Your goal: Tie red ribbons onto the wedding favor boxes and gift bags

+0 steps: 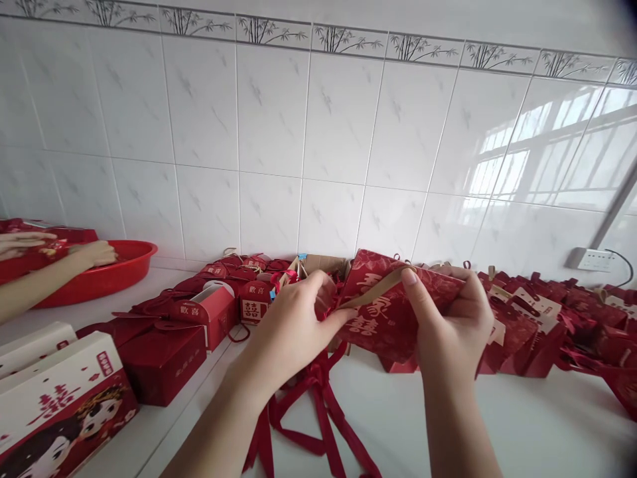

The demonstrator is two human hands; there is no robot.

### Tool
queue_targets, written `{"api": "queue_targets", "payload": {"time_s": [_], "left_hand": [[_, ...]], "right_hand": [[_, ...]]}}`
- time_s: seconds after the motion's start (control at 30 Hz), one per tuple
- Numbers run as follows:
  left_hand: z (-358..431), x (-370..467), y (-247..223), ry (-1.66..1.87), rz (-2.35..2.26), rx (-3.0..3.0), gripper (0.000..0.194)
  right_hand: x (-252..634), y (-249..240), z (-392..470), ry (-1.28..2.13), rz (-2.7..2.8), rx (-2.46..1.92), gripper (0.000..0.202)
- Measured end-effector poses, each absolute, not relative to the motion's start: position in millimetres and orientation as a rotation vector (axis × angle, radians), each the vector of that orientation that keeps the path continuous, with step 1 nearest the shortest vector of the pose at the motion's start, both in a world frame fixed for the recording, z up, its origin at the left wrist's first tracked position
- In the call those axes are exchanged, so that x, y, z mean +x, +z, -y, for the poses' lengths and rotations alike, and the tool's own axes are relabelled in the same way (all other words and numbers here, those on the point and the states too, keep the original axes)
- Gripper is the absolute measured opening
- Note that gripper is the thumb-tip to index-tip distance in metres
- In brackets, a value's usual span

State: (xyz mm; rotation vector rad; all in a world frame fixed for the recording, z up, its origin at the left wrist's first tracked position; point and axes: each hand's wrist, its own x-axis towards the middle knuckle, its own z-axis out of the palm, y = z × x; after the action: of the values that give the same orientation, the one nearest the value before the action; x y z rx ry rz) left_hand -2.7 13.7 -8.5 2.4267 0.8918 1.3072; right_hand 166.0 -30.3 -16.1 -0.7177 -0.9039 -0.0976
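Holding a red printed bag (393,325) up above the white table (497,431), toward the middle of its far edge, the person is gripping it with the right hand (450,325); the thumb is pressing the upper end of a gold ribbon (375,292) against it while the other fingers are curling behind. The left hand (298,325) is pinching the ribbon's lower end between thumb and fingers, so that the strip is slanting across the bag's printed front. Below the hands, dark red ribbons (323,425) are trailing in loops toward the table's near edge. Behind the left hand, an open cardboard box (323,265) is standing by the far edge. Small red boxes (219,315) are clustering to its left, with a larger dark red box (164,362) sitting nearer. A white and red carton (64,405) with a cartoon couple is standing toward the near left corner. At the far left, another person's hands (94,253) are reaching over a red basin (107,275). Many red gift bags (532,325) are crowding along the far edge toward the right, close to the tiled wall (333,113).
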Motion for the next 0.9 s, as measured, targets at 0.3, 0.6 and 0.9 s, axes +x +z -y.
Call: {"api": "queue_targets", "payload": {"time_s": [0.3, 0.6, 0.9], "left_hand": [[-6, -47, 17, 1.843, -0.450, 2.137, 0.009], [14, -44, 19, 2.162, -0.139, 1.637, 0.026], [12, -43, 13, 1.349, -0.180, 2.028, 0.022]], "right_hand": [[176, -18, 31, -0.250, 1.248, -0.742, 0.023], [156, -20, 38, -0.092, 1.744, -0.475, 0.025], [158, -18, 45, -0.063, 1.759, -0.415, 0.027]]}}
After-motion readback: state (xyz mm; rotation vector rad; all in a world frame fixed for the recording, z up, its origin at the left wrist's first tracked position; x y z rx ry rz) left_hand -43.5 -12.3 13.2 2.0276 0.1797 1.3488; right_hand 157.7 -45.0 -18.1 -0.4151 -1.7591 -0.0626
